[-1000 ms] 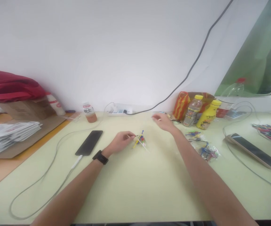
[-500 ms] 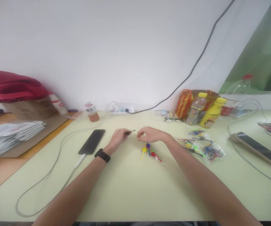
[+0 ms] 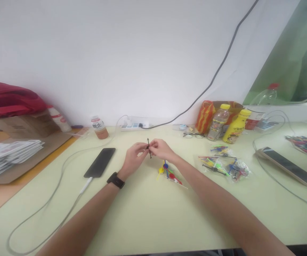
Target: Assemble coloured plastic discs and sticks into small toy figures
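Note:
A small black arrow-shaped piece [image 3: 148,142] stands roughly upright between my two hands, above the pale tabletop. My left hand [image 3: 135,158] pinches it near its middle from the left, with a black watch [image 3: 116,180] on that wrist. From the right, the fingertips of my right hand [image 3: 161,148] close on the same piece. Just below my right hand lies a loose group of coloured plastic arrow pieces [image 3: 171,176], with yellow, blue, red and white among them. Further right are several clear bags of similar pieces [image 3: 217,165].
A black phone [image 3: 100,162] on a charging cable lies left of my hands; another phone [image 3: 286,166] lies at right. Bottles [image 3: 235,128], glasses [image 3: 193,135] and a power strip [image 3: 134,126] stand or lie along the wall. A pile of coloured strips [image 3: 305,145] is at far right.
My right hand has moved left and taken hold of the black arrow piece with my left hand. The piece has turned from nearly level to upright. The view has shifted slightly.

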The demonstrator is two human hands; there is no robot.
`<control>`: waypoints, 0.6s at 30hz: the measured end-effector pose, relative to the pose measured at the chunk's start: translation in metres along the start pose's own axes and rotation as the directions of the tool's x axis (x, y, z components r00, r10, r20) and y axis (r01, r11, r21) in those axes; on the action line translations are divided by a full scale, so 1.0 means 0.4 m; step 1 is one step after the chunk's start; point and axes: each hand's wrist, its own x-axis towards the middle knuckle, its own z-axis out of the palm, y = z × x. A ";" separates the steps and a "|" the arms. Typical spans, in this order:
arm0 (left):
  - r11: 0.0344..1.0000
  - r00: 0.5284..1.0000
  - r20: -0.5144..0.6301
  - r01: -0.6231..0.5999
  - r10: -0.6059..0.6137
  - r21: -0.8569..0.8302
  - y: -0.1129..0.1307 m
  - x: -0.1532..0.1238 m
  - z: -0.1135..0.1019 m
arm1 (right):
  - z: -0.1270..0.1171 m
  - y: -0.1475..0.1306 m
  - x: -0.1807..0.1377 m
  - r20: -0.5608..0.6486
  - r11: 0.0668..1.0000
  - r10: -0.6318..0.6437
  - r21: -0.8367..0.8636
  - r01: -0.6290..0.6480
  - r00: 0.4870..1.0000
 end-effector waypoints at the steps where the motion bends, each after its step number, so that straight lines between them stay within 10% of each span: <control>1: 0.999 1.000 0.017 -0.017 0.016 0.048 0.002 -0.001 -0.002 | -0.001 0.000 0.000 0.008 1.000 0.006 0.003 -0.006 1.000; 12: 0.925 0.983 0.089 -0.181 0.160 0.333 0.044 -0.003 -0.011 | -0.014 -0.007 0.018 0.011 0.961 -0.071 -0.267 0.072 0.997; 18: 0.898 0.996 0.090 -0.035 -0.005 0.439 -0.017 0.001 -0.023 | -0.066 0.021 0.010 0.048 0.828 -0.066 -0.554 0.082 0.997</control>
